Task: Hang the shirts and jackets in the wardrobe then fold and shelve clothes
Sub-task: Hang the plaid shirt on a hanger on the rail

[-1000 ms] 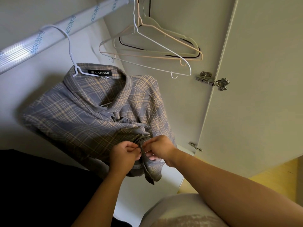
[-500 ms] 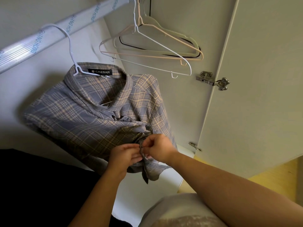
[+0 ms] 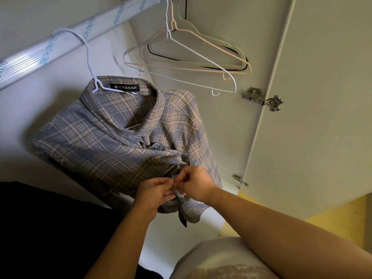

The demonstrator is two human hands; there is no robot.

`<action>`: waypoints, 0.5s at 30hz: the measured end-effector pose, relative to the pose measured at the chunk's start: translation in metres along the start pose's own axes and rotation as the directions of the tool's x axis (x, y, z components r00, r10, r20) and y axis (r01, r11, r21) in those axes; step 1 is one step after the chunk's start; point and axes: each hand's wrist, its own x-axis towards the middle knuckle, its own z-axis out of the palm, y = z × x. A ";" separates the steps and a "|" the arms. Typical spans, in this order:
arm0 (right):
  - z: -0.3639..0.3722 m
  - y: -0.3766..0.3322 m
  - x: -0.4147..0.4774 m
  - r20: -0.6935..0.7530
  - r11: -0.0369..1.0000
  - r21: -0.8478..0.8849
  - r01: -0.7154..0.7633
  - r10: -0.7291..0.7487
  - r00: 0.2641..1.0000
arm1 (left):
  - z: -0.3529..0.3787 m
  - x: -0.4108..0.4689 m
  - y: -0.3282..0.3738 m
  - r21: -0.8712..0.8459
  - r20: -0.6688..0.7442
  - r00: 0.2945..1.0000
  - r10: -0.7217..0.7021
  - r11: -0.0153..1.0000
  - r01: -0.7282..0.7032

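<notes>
A grey plaid shirt (image 3: 104,141) with yellow lines and a black collar label hangs on a white wire hanger (image 3: 88,59) from the wardrobe rail (image 3: 60,43). My left hand (image 3: 155,192) and my right hand (image 3: 198,184) meet at the shirt's front placket, low down. Both pinch the fabric edges together, fingertips touching around a small dark button. The shirt's lower hem bunches under my hands and a corner hangs below them.
Several empty hangers (image 3: 187,57), white, pink and pale with a black trim, hang further along the rail. The open wardrobe door (image 3: 322,97) stands at the right on metal hinges (image 3: 263,99). A dark mass (image 3: 40,228) fills the lower left.
Both hands have shifted slightly lower along the shirt front while still pinching the placket. The shirt and hanger have barely moved.
</notes>
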 end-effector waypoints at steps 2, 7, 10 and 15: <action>0.001 0.000 -0.001 -0.018 0.994 0.095 -0.046 0.048 0.999 | 0.000 0.001 0.001 0.031 -0.009 1.000 0.020 0.999 -0.020; 0.002 -0.001 0.002 -0.002 0.954 0.244 -0.173 0.179 0.984 | 0.003 0.001 0.001 0.026 -0.004 1.000 0.028 0.999 -0.028; 0.006 0.001 0.002 -0.014 0.951 0.253 -0.179 0.188 0.982 | 0.004 0.003 -0.001 0.014 -0.002 1.000 0.016 1.000 -0.016; 0.010 0.002 0.002 -0.089 1.000 0.006 -0.015 0.016 0.996 | 0.002 0.007 -0.004 0.015 -0.004 1.000 0.028 0.999 -0.028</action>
